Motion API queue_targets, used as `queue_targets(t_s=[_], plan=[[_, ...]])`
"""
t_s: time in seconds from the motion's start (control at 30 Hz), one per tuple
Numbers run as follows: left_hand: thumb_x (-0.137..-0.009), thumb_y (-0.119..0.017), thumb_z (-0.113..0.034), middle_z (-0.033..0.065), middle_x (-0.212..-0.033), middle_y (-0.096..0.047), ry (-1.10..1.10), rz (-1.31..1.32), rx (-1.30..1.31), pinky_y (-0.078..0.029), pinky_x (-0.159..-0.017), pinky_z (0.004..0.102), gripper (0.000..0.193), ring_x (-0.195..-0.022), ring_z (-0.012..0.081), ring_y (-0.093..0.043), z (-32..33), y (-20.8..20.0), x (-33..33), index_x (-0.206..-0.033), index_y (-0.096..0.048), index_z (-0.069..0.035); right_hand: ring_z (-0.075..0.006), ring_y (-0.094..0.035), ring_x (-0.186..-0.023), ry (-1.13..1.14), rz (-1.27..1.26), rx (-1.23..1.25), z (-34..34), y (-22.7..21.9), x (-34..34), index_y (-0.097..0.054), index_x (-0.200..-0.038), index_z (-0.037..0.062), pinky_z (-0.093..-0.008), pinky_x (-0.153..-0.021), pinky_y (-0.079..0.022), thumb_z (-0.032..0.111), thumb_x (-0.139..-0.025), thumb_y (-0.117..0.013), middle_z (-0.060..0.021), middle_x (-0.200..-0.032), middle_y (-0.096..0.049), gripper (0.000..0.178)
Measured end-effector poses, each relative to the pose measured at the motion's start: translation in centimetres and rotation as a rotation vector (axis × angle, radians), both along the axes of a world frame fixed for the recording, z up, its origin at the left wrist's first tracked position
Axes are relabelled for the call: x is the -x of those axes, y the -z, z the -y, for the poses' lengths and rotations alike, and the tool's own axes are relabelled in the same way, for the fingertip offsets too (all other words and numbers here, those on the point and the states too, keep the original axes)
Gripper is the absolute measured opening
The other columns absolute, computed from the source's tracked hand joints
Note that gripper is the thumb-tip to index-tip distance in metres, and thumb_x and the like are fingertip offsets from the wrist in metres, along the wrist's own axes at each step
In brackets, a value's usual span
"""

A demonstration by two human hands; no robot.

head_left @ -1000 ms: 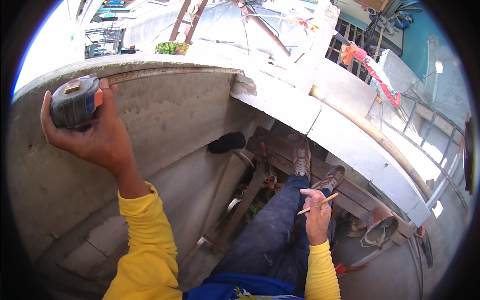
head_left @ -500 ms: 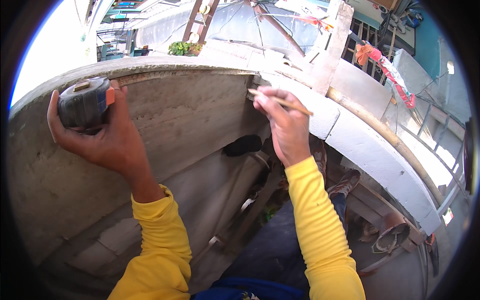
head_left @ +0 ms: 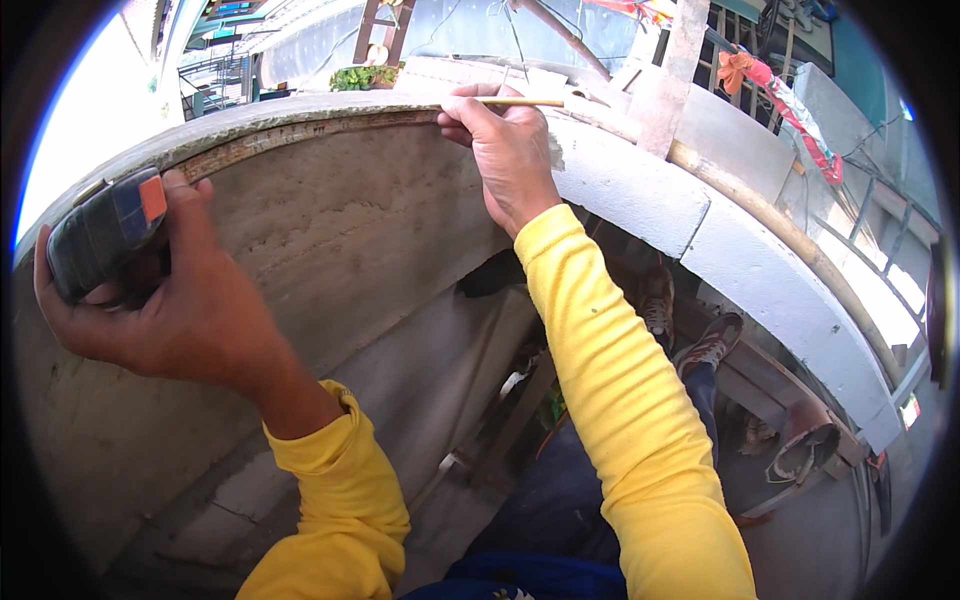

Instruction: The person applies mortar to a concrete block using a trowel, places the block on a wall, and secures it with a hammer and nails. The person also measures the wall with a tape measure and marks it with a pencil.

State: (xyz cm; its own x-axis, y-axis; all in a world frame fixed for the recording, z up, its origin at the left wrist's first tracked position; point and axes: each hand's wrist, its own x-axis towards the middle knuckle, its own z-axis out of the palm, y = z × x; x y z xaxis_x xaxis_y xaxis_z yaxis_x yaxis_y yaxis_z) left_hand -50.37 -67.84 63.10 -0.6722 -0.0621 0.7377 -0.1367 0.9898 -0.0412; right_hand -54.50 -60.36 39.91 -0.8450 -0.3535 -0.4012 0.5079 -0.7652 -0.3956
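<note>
My left hand (head_left: 215,315) is closed around a black tape measure (head_left: 100,240) with an orange patch, at the far left. From its case the worn tape blade (head_left: 300,132) runs along the upper edge of a grey concrete wall (head_left: 350,225). At the far end of that blade, my right hand (head_left: 510,165) pinches a thin yellowish pencil (head_left: 530,101), held almost level just above the wall's edge. The right fingertips rest at the edge and hide the pencil's left end and the blade's end.
White blocks (head_left: 760,260) continue to the right of the concrete wall, with a long pole (head_left: 790,225) behind them. Below are my shoes (head_left: 712,345), boards and a rusty cylinder (head_left: 805,440). A plant (head_left: 362,78) and an upright post (head_left: 677,85) stand beyond the wall.
My left hand has shifted left and slightly down with the tape measure. My right hand has moved up and left, bringing the pencil to the wall's upper edge.
</note>
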Motion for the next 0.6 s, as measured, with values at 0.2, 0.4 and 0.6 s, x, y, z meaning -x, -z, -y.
queue_targets(t_s=[0.2,0.4,0.6], plan=[[-0.078,-0.086,0.011,0.0277,-0.128,-0.055,0.03,0.002,-0.08,-0.071,-0.084,0.0332,0.086,-0.105,0.0301,-0.071,0.0,0.2,0.2,-0.147,-0.034,0.004,-0.0164,-0.071,-0.091,-0.028,-0.067,-0.092,1.2,0.7,0.6,-0.067,-0.106,0.0029,-0.034,-0.089,-0.059,0.014,-0.099,-0.07,-0.0086,-0.102,-0.074,0.013],[-0.08,-0.083,0.014,0.029,-0.129,-0.053,0.06,-0.033,-0.155,-0.073,-0.08,0.0362,0.084,-0.107,0.0338,-0.071,-0.2,0.6,0.5,-0.146,-0.032,0.006,-0.0161,-0.07,-0.092,-0.033,-0.059,-0.062,1.2,1.2,0.6,-0.068,-0.105,0.0029,-0.034,-0.091,-0.057,0.015,-0.099,-0.068,-0.0077,-0.101,-0.073,0.013],[-0.08,-0.084,0.012,0.0283,-0.131,-0.051,0.01,-0.044,-0.12,-0.073,-0.078,0.0374,0.085,-0.109,0.0336,-0.069,-1.0,0.7,0.8,-0.146,-0.032,0.003,-0.0122,-0.064,-0.084,-0.013,-0.053,-0.059,1.2,0.8,1.0,-0.069,-0.091,0.0016,-0.0293,-0.082,-0.05,0.013,-0.088,-0.071,-0.0047,-0.086,-0.07,0.012]])
